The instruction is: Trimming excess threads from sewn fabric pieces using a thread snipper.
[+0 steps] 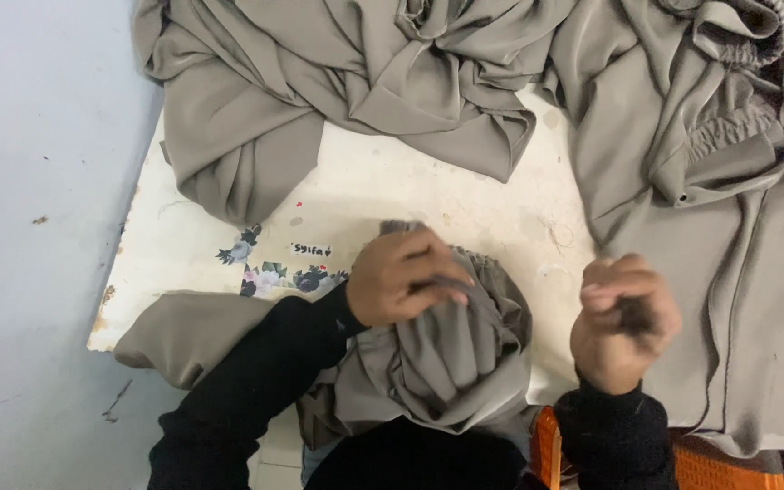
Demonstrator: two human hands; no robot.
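Left hand (403,277) gripping bunched grey fabric (451,349), right hand (623,319) fisted beside, white table (383,195)

The bunched garment (451,349) lies on the table (383,195) under the left hand (401,277); the right hand (623,322) is just right of it. A fabric pile (338,82) lies behind; more fabric (728,218) lies right.

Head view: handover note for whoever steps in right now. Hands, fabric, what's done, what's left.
Left hand: clamped on the top of a bunched grey-beige garment piece gathered at the near edge of the white board.
Right hand: closed in a fist above the board, apart from the bundle; something small and dark shows in the grip, too blurred to identify.
Grey-beige fabric pile: heaped across the far side of the board.
Elastic-gathered piece: far right, draping down the right side.
Done: one piece gathered in hand.
Left: cannot tell from this view how many pieces in the piles are finished.
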